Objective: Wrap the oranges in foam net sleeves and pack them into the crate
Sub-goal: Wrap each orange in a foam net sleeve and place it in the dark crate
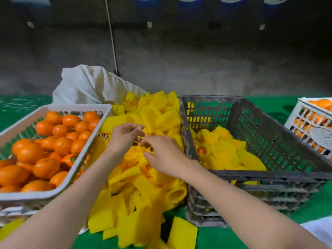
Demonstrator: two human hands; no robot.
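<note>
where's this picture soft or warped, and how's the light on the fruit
Head view: wide-angle stretch skews the grey crate; foam net sleeves near the bottom edge are smeared, left hand and right hand sharper; oranges carry soft glare; back wall is dim.

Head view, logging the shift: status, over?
Left hand, right hand pinch one foam sleeve above the pile. Grey crate part-filled with wrapped oranges. Nothing blocking.

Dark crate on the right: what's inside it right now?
The dark crate holds a pile of yellow-sleeved oranges; one orange shows through its sleeve at the left. How many lie beneath the top layer is covered.
</note>
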